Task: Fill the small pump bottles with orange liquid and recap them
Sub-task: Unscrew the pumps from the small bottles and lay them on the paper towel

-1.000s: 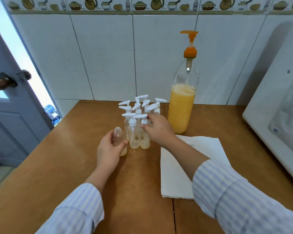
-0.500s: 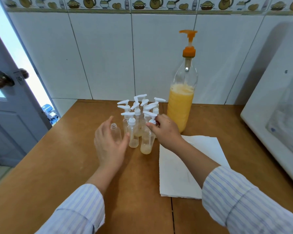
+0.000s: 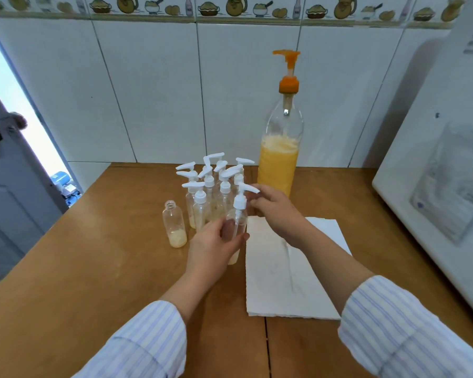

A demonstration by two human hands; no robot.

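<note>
A small clear pump bottle with a white pump cap stands in front of the cluster. My left hand wraps around its body from the left. My right hand has its fingers at the white pump head. An uncapped small bottle with a little pale orange liquid at the bottom stands alone to the left. Several capped small bottles stand bunched behind. The tall bottle of orange liquid, with an orange pump, stands at the back right of them.
A white paper towel lies on the brown table under my right forearm. A white appliance fills the right side. The tiled wall is behind, and a grey door stands open at the left.
My left hand let go of the uncapped bottle, which now stands alone, and moved right to grasp the capped bottle that my right hand pulled out of the cluster.
</note>
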